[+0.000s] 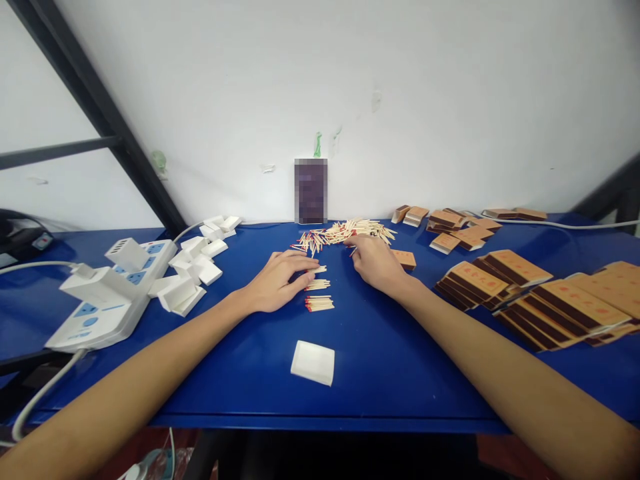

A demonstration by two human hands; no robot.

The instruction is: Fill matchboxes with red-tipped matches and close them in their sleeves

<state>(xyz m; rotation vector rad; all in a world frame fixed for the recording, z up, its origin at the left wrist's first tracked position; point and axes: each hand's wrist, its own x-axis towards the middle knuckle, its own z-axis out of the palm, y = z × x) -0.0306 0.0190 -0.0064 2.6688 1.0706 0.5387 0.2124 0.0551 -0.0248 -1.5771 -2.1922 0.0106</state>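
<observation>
Three match groups (319,285), long axes crosswise, visible heads leftward, lie beyond one white tray (313,363); farther beyond it we count one match heap (357,231). Left hand (275,283): palm down, fingers together, thumb beside the farthest group. Right hand (377,261): bent at the heap, fingers curled; whether either pinches matches, we cannot tell.
</observation>
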